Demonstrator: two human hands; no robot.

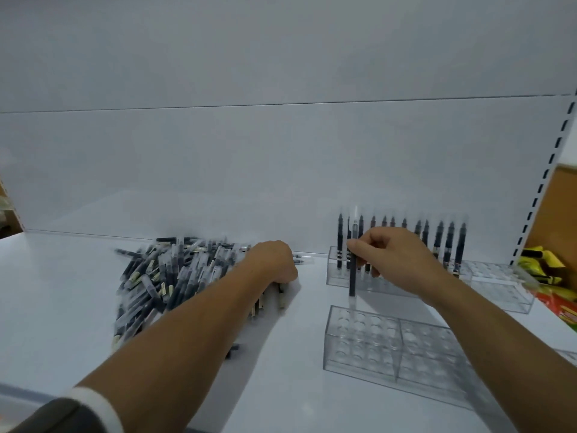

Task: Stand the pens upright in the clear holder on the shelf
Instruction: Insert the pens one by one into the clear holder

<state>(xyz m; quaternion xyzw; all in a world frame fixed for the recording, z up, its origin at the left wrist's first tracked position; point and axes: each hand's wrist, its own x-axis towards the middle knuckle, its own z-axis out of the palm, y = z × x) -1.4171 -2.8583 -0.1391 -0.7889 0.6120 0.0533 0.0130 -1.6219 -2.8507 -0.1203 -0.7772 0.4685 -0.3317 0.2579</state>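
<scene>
A heap of dark pens with clear caps (168, 276) lies on the white shelf at the left. My left hand (274, 264) rests on the heap's right edge, fingers curled down among the pens; what it holds is hidden. My right hand (396, 257) pinches one pen (352, 276) upright, its lower tip at a far-left hole of the near clear holder (374, 367). Behind it a second clear holder (335, 276) carries a row of several standing pens (449, 242).
A third clear holder (499, 289) with bare holes sits to the right of the back one. Yellow and red packages (543, 270) lie at the right edge beside the slotted shelf upright (544, 179). The white back panel rises just behind the holders.
</scene>
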